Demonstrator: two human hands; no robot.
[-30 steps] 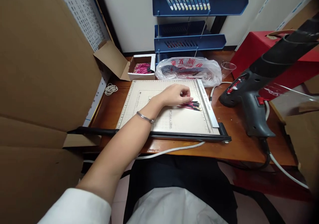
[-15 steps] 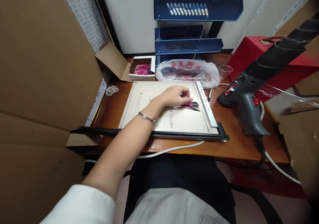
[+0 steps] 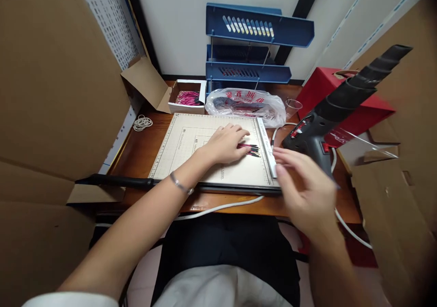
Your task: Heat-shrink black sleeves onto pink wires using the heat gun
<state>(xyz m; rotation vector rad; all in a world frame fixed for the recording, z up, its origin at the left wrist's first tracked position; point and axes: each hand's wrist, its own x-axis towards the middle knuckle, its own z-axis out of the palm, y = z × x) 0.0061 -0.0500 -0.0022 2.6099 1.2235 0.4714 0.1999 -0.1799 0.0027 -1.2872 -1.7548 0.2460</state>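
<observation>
While the left hand (image 3: 227,144) lies palm down on the paper cutter (image 3: 179,145), its thumb is right up against a little bundle of pink and black strands (image 3: 253,150). The left grip is partly open, fingers loosely spread with a gap at the thumb, and I honestly can't tell if anything is clasped under there. The bundle sits flat on the board near the white strip (image 3: 266,147), dark ends pointing at it.

The right hand (image 3: 307,191) is kinda blurry, just beside that strip, in front of the heat gun (image 3: 319,120). Its grip is half open, thumb apart from the curved fingers, nothing visible in it. Can't tell whether the fingertips touch the strip.

The cutter's black handle (image 3: 118,181) sticks out to the left over the worktop (image 3: 145,147), and a white cable (image 3: 218,207) runs along the front edge. Behind the board there's a small open box (image 3: 186,109) with more pink and black strands inside, then a clear plastic bag (image 3: 246,107) with red print right next to it, and a blue rack (image 3: 287,31) behind those. Coil of pale string (image 3: 142,123) on the left, red box (image 3: 373,106) behind the heat gun
</observation>
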